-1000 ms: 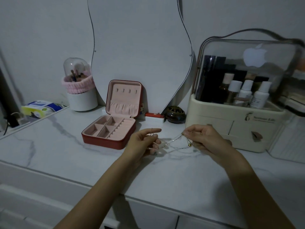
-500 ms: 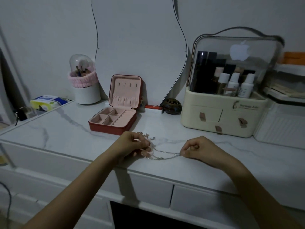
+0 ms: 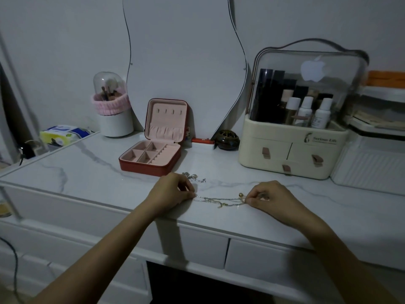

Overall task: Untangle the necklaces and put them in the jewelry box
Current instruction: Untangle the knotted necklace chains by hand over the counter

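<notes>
On the marble-patterned tabletop (image 3: 92, 172), near its front edge, I have the tangled chains (image 3: 219, 199) stretched flat between my 2 hands. My left hand (image 3: 173, 190) pinches 1 end with thumb and fingertips; my right hand (image 3: 269, 197) pinches the other, just beside a small gold bead. This looks like the untangling step, not yet done: the strands cross each other midway. Next I would need to find 1 crossing and ease a single strand free without tightening the knot. A small loose silver heap (image 3: 192, 177) lies just beyond my left hand. The jewelry box (image 3: 151, 159) stands open behind it, its compartments showing nothing inside. Further back are a wavy mirror (image 3: 182, 51), a brush holder (image 3: 112, 106) and a cosmetics organizer (image 3: 293, 148) against a grey wall; the room is dim.
</notes>
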